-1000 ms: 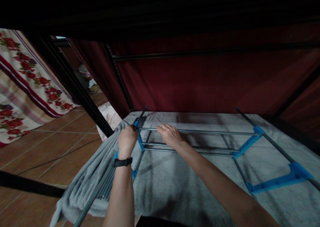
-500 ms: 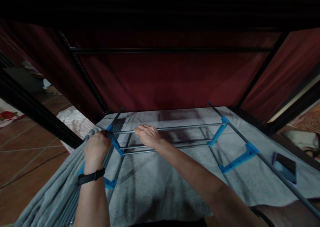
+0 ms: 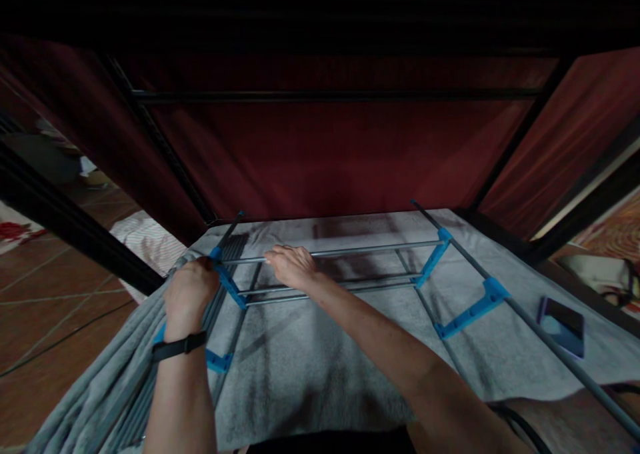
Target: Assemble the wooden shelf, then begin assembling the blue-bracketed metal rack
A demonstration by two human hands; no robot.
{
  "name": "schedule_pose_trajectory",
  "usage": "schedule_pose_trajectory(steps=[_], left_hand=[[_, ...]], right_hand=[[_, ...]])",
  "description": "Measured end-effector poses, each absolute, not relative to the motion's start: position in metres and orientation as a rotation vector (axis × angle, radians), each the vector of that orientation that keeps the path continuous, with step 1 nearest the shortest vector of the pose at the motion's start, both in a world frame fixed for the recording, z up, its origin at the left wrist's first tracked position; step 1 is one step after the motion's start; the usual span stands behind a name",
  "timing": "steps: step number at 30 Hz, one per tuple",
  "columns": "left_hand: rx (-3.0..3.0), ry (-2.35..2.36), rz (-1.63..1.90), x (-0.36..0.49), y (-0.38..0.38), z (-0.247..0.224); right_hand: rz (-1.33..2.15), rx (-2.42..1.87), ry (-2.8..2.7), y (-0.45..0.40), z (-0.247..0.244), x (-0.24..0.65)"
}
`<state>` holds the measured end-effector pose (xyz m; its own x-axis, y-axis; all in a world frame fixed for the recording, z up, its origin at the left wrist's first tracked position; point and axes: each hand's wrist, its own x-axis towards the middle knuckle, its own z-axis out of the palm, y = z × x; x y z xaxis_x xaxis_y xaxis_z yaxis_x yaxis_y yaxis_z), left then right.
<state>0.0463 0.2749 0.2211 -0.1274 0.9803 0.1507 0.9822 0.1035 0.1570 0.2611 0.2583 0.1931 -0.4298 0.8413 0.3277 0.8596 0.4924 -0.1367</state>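
A partly assembled rack of grey metal tubes and blue plastic brackets lies on a grey blanket (image 3: 310, 367). At the rack's left side my left hand (image 3: 190, 291), with a dark band on its wrist, is closed at the upper left blue bracket (image 3: 229, 282); its fingertips are hidden. My right hand (image 3: 290, 266) wraps over the top grey cross tube (image 3: 370, 248) near that tube's left end. This tube runs across to a blue bracket (image 3: 433, 257) on the right side tube. Two more cross tubes (image 3: 350, 285) lie lower, between the same brackets.
Loose grey tubes (image 3: 135, 407) lie together at the left edge of the blanket. A phone (image 3: 563, 327) rests on the right, beyond the right side tube (image 3: 545, 341). Black posts and a dark red curtain (image 3: 340, 161) surround the bed; tiled floor (image 3: 60, 307) shows at left.
The view has shifted slightly, so everything sits a little further left and higher. Both hands keep their places on the rack.
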Motion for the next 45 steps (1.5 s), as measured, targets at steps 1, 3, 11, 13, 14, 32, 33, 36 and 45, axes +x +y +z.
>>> schedule_pose_trajectory(steps=[1,3,11,13,14,32,33,36,45], left_hand=[[-2.046,-2.353,-0.315,0.049,0.272,0.223],[-1.991,-2.405,-0.283,0.055,0.266,0.226],[-1.915,-2.494,-0.264,0.067,0.253,0.238],[-1.909,-2.482,-0.266,0.067,0.254,0.238],[-1.909,-2.476,-0.267,0.066,0.254,0.237],[-1.91,-2.368,-0.236,0.069,0.248,0.237],[-1.896,-2.386,-0.236,0.071,0.247,0.238],[-1.853,-2.381,-0.258,0.077,0.243,0.24],[-1.899,-2.331,-0.249,0.077,0.247,0.236]], right_hand=[[-0.081,-1.42,-2.387,0.258,0.193,0.261],[-0.104,-1.42,-2.383,0.257,0.192,0.261],[-0.254,-1.425,-2.383,0.249,0.193,0.259],[-0.288,-1.413,-2.36,0.248,0.192,0.259],[-0.306,-1.411,-2.348,0.248,0.191,0.26],[-0.237,-1.392,-2.365,0.249,0.188,0.259],[-0.245,-1.379,-2.355,0.248,0.187,0.26],[-0.282,-1.358,-2.3,0.242,0.183,0.264],[-0.269,-1.433,-2.279,0.235,0.177,0.278]])
